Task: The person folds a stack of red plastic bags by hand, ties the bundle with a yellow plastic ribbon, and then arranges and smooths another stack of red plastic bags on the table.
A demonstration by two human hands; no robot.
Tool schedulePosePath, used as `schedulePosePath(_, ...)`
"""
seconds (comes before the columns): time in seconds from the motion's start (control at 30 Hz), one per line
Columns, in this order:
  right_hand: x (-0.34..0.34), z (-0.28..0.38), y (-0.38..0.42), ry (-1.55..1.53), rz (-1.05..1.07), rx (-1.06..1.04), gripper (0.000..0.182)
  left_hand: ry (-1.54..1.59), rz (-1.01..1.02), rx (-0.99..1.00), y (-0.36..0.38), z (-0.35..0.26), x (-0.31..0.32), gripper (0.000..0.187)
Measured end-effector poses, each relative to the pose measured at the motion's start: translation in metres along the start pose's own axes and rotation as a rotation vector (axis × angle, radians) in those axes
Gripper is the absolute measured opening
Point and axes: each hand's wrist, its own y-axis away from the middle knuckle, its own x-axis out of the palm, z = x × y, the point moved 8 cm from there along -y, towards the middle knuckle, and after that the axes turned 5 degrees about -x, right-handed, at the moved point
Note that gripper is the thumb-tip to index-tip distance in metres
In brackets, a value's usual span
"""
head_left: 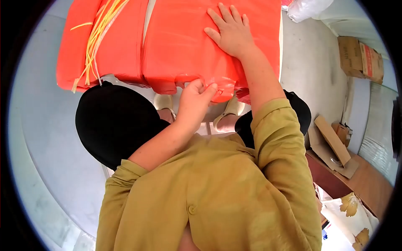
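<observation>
Two hands, left hand point(196, 97) pinching orange bundle point(176, 42), right hand point(230, 31) flat

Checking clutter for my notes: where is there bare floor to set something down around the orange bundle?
Bare floor lies left of the orange bundle, and more between it and the cardboard box. Crowded at its near edge, where both hands work.

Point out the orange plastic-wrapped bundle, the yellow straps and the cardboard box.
orange plastic-wrapped bundle point(176, 46): head view, middle of its top face.
yellow plastic straps point(97, 35): head view, mid-length of the bunch.
brown cardboard box point(360, 59): head view, its side face.
</observation>
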Motion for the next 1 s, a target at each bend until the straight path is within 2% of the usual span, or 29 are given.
schedulePosePath(0.03, 0.001, 0.002, 0.0, -0.022, 0.059, 0.021, 0.07, 0.005, 0.002, -0.026, 0.003, 0.002, 0.001, 0.02)
schedulePosePath(0.13, 0.005, -0.009, 0.0, -0.075, -0.033, 0.032, 0.061, 0.022, 0.018, -0.055, 0.006, 0.005, -0.002, 0.023)
schedulePosePath(0.23, -0.006, 0.027, 0.011, 0.094, 0.006, -0.039, 0.062, 0.009, 0.064, -0.065, 0.006, 0.008, -0.003, 0.025)
schedulePosePath(0.33, 0.001, 0.038, 0.014, -0.013, -0.134, -0.082, 0.063, -0.035, 0.099, -0.059, 0.004, 0.012, -0.004, 0.024)
schedulePosePath(0.53, -0.017, 0.054, 0.02, -0.058, 0.075, 0.035, 0.064, -0.053, 0.096, -0.073, 0.004, 0.015, -0.005, 0.025)
schedulePosePath(0.73, -0.007, 0.075, 0.044, -0.009, 0.139, -0.018, 0.066, -0.067, 0.083, -0.074, 0.003, 0.016, -0.005, 0.027)
schedulePosePath(0.83, -0.012, 0.075, 0.042, -0.066, 0.129, -0.011, 0.064, -0.074, 0.074, -0.086, 0.006, 0.018, -0.006, 0.026)
schedulePosePath(0.93, -0.037, 0.083, 0.046, -0.155, -0.033, -0.02, 0.058, -0.133, 0.136, -0.133, 0.006, 0.03, -0.004, 0.026)
schedulePosePath(1.0, -0.058, 0.11, 0.058, -0.323, -0.032, -0.15, 0.051, -0.176, 0.235, -0.137, 0.007, 0.042, -0.001, 0.027)
